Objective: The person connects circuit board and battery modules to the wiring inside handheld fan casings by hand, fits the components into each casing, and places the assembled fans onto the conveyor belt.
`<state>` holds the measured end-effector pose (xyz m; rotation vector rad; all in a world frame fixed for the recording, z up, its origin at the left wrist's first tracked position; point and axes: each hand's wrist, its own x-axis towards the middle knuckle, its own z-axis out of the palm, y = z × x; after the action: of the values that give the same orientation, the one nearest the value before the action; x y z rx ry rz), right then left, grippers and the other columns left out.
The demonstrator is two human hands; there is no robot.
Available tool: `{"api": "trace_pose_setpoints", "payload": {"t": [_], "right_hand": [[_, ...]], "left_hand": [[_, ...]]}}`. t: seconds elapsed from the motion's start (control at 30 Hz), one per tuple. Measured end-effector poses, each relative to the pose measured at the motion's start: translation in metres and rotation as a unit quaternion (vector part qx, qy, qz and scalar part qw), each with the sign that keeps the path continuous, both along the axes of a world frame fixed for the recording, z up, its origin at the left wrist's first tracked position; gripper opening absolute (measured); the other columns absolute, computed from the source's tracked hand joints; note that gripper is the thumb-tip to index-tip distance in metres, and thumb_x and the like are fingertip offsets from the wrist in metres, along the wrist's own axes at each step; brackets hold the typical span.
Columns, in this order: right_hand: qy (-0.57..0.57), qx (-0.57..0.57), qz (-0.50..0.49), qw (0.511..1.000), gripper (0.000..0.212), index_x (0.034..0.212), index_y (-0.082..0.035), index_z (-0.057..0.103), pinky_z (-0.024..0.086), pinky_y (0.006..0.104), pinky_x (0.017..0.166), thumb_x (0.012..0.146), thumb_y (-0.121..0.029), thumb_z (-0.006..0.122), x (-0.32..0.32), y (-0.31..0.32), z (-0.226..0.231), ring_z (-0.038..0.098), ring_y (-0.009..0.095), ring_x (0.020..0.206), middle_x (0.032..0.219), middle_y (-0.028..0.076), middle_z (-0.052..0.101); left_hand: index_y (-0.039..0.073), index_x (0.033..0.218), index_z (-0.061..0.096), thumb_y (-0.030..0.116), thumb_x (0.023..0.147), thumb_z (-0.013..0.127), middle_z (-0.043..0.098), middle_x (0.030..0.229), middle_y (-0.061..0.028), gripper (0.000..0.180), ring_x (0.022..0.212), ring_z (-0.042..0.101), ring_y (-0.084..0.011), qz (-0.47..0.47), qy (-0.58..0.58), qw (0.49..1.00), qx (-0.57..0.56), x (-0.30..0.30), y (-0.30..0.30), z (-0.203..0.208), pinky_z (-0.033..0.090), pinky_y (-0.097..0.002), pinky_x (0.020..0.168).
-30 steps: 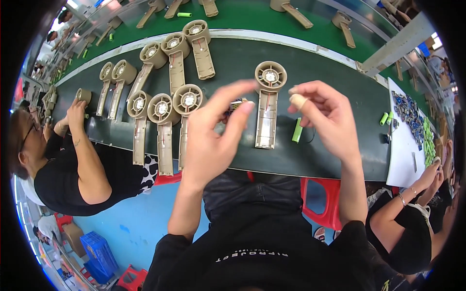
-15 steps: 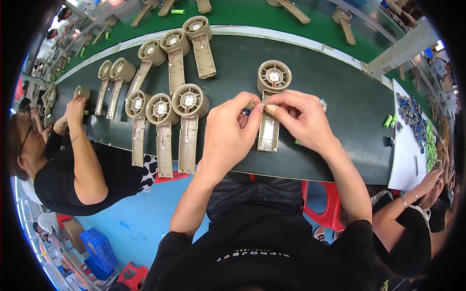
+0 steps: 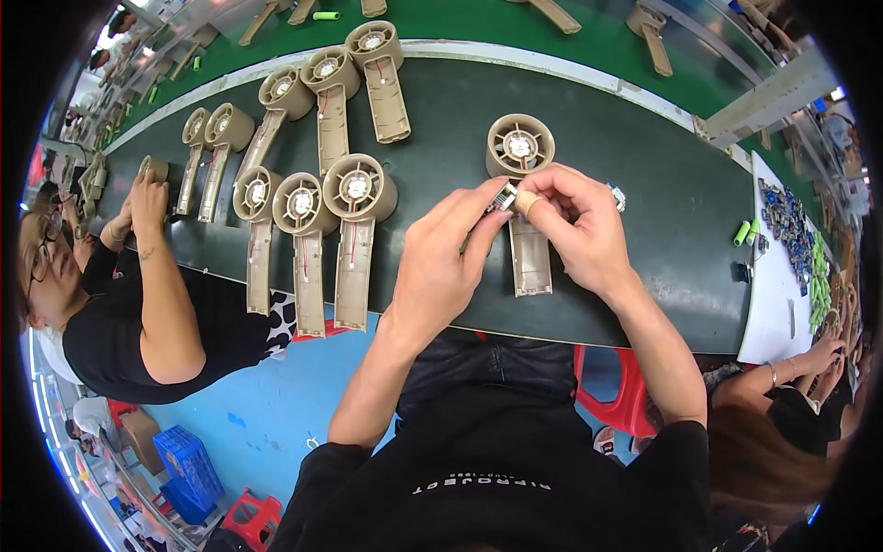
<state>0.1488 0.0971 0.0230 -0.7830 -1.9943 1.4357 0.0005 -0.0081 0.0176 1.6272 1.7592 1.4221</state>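
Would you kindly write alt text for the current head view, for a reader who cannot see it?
A person's left hand pinches a small circuit board, with the right hand beside it, above a beige fan on a dark green table. More fans lie leftward; rightward, a white sheet bears boards and green cylinders.

White lettering [image 3: 466, 481] stands on a black shirt [image 3: 497, 523].

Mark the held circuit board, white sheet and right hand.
Held circuit board [image 3: 504, 197]: head view, exposed end.
White sheet [image 3: 769, 308]: head view, bare near part.
Right hand [image 3: 590, 230]: head view, middle of hand.
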Motion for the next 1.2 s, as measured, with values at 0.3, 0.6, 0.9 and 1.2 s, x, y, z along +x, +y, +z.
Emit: {"api": "trace_pose_setpoints", "payload": {"t": [0.3,0.6,0.9,1.2], "right_hand": [[-0.003,-0.062,0.016,0.998,0.011,0.096,0.002,0.066,0.043,0.0188,0.065,0.093,-0.008,0.061,0.003,0.004,-0.003,0.054,0.002,0.073,0.084,-0.002,0.063],[-0.043,0.054,-0.004,0.998,0.008,0.093,0.001,0.067,0.043,0.0211,0.061,0.089,-0.006,0.066,0.0,-0.001,0.004,0.056,0.004,0.069,0.083,0.0,0.06],[-0.042,0.47,-0.049,0.88,0.017,0.092,-0.002,0.067,0.052,0.033,0.058,0.075,0.001,0.071,-0.007,-0.004,0.001,0.066,0.024,0.069,0.086,0.009,0.065],[-0.024,0.488,-0.024,0.872,0.022,0.093,-0.001,0.067,0.053,0.0323,0.06,0.073,0.006,0.071,-0.005,0.004,0.001,0.066,0.025,0.071,0.088,0.01,0.066]], "left_hand": [[0.001,0.122,0.066,0.001,0.086,0.07,0.065,0.093,-0.0126,0.036,0.076,0.064,-0.0262,0.015,0.046,0.998,0.051,0.0,0.003,-0.009,0.051,-0.0364,0.065],[-0.002,0.122,0.065,0.001,0.085,0.071,0.066,0.093,-0.0134,0.037,0.079,0.063,-0.0276,0.001,0.086,0.995,0.057,-0.003,0.002,-0.011,0.051,-0.0377,0.069],[-0.002,0.119,0.067,-0.004,0.084,0.071,0.069,0.09,-0.013,0.036,0.073,0.066,-0.0222,0.022,0.063,0.995,0.071,0.001,0.003,-0.015,0.053,-0.0321,0.064],[-0.002,0.119,0.067,-0.006,0.081,0.071,0.068,0.091,-0.0126,0.038,0.075,0.064,-0.0228,-0.022,0.068,0.996,0.061,-0.007,0.006,-0.013,0.052,-0.0319,0.065]]}}
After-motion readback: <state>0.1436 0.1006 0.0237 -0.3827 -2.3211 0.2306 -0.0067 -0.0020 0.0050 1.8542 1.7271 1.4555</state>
